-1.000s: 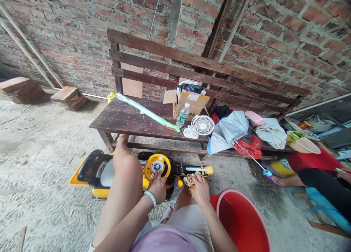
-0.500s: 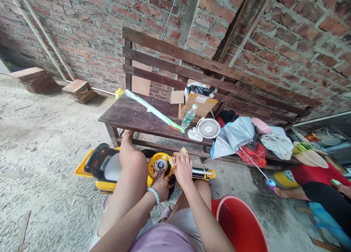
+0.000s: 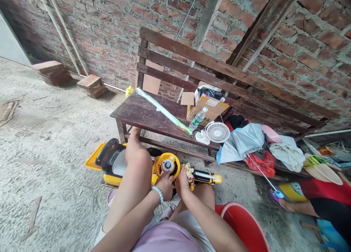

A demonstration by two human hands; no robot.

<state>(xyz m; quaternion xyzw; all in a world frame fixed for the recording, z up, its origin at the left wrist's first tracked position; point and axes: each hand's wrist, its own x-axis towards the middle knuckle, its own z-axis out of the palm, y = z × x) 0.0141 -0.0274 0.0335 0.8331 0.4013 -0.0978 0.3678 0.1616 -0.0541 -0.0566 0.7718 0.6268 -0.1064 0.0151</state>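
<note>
A yellow toy ride-on vehicle (image 3: pixel 111 179) stands between my legs, with a grey seat and a yellow steering wheel (image 3: pixel 177 166). My left hand (image 3: pixel 165 183), with a pale bead bracelet at the wrist, holds the wheel's lower rim, its fingers reaching over toward the grey hub. Just right of the wheel, my right hand (image 3: pixel 182 180) has its fingers closed on a crumpled, light patterned cloth (image 3: pixel 189 171). The cloth lies against the vehicle's front, beside a black and yellow arm (image 3: pixel 205 176). My fingertips are partly hidden by the cloth.
A wooden bench (image 3: pixel 126 107) ahead carries a wrapped stick, cardboard box (image 3: pixel 212 106), water bottle (image 3: pixel 199 118), white fan (image 3: pixel 218 132), umbrella (image 3: pixel 244 138) and clothes. A red bucket (image 3: pixel 242 226) stands close on my right. Another person's leg (image 3: pixel 298 204) is at far right.
My right hand has turned and drawn back toward the wheel, with the cloth now at its right side. My left hand stays on the wheel. The view has shifted left.
</note>
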